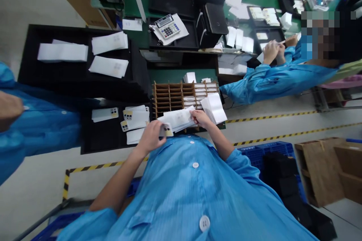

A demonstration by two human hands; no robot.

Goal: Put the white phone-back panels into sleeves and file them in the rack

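Head view: left hand [151, 136] sits just in front of the blue coat, its grip closed around a small phone cover [166, 131] with the camera cut-outs facing up. Right hand [201, 118] is near it, grip clamped on a fanned bundle of white sleeves [177, 118]. Cover sits at the bundle's near end; contact between the two cannot be told. Bundle lies across the front edge of the cardboard divider box [169, 96]; the box's right-hand cells hold more white items. A second white stack [215, 107] leans at the box's right corner. Left of the box, a black tray [93, 139] carries more covers [105, 114]. Farther back on the table [181, 75] lies a calculator [167, 26]. Upper right, a co-worker's hands [270, 51] are over white sheets.
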